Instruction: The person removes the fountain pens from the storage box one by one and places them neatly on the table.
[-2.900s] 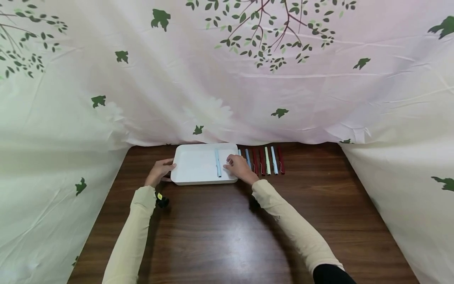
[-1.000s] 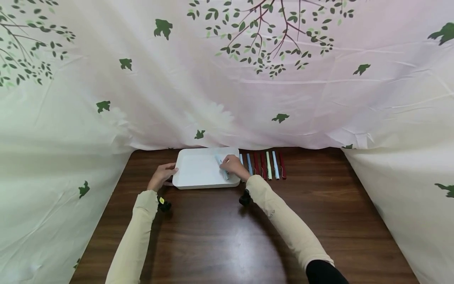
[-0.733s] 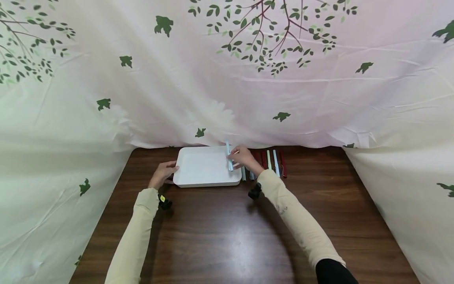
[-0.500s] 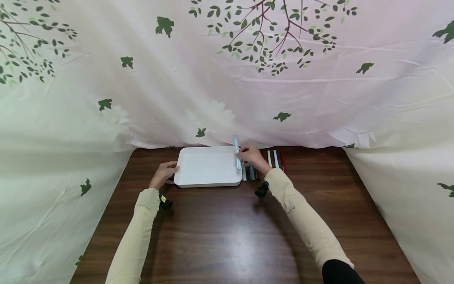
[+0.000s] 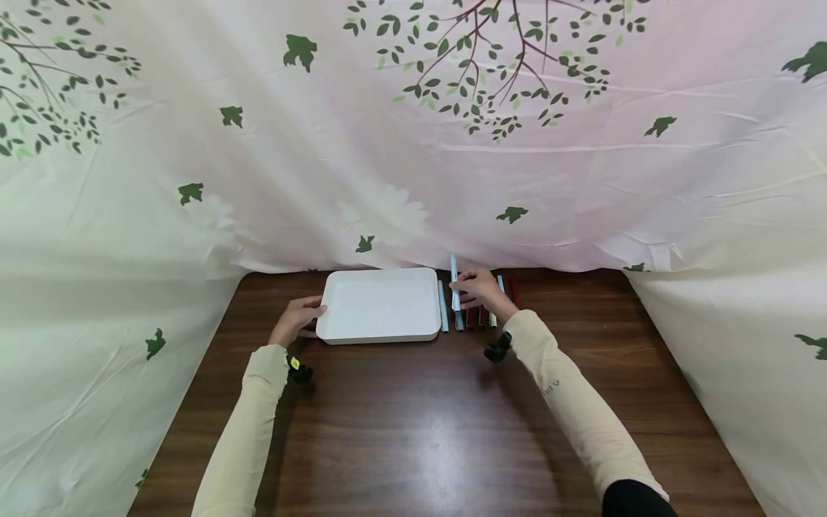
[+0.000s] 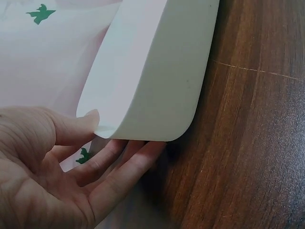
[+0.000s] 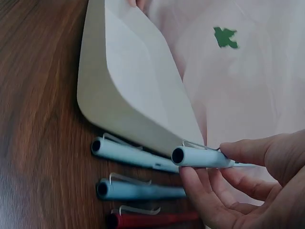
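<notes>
A white tray lies at the back of the table. My left hand grips its left end, thumb over the rim and fingers against the outside and underneath, as the left wrist view shows. My right hand pinches a light blue pen with a metal clip between thumb and fingers, raised over the row of pens just right of the tray. Under it lie a pale blue pen beside the tray, a darker blue pen and a red pen. My right hand partly covers the row.
Farther right in the row are a pale green pen, another light blue pen and a dark red pen. A hanging patterned cloth borders the back and sides of the brown wooden table.
My right hand has taken the light blue pen up out of the tray and carried it right, past the tray's right edge, over the pens. My left hand stays at the tray.
</notes>
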A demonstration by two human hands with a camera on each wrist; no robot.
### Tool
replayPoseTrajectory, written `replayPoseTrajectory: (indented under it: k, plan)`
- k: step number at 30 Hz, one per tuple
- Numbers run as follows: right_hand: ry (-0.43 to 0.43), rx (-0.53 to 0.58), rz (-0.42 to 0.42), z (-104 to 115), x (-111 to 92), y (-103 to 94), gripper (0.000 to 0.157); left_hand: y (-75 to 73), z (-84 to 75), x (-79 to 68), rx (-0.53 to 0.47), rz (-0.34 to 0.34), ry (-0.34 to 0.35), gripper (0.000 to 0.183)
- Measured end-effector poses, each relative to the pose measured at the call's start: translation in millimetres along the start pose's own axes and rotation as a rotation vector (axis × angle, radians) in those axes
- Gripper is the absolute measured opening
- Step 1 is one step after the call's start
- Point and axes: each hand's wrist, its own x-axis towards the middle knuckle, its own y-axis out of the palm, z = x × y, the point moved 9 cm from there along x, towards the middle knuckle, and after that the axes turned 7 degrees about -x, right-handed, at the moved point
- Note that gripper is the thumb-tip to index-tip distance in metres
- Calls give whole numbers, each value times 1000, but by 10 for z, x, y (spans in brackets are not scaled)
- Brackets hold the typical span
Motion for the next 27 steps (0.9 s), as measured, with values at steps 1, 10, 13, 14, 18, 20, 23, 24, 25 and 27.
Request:
replayPoseTrajectory:
  k: [1,10,13,14,18,20,23,24,25,27]
  plan:
    - [7,10,-2,-27,-6,-34,28,1,7,2,-1,2,0,60]
    - [10,38,-28,-187,-19,-281,38,-10,2,-3,1,0,-5,60]
    - [3,29,-24,-250,-46,-357,42,-23,8,-1,5,-1,-14,60]
    - [1,24,-26,-273,-53,-390,43,-28,4,0,9,-2,-15,61]
    - [-12,6,-59,-372,-69,-550,42,-29,-1,22,12,-5,-12,60]
    - [-27,-6,-83,-407,-81,-632,41,-24,0,34,11,-7,-9,60]
    - [-37,-24,-116,-450,-99,-740,40,-26,4,32,15,-11,-7,59]
    - [-36,-30,-128,-465,-105,-778,39,-28,4,29,18,-12,-5,59]
    - [-35,-35,-138,-476,-114,-812,39,-29,3,27,21,-11,-3,59]
    - [-26,-48,-163,-503,-124,-886,38,-35,3,23,27,-9,1,60]
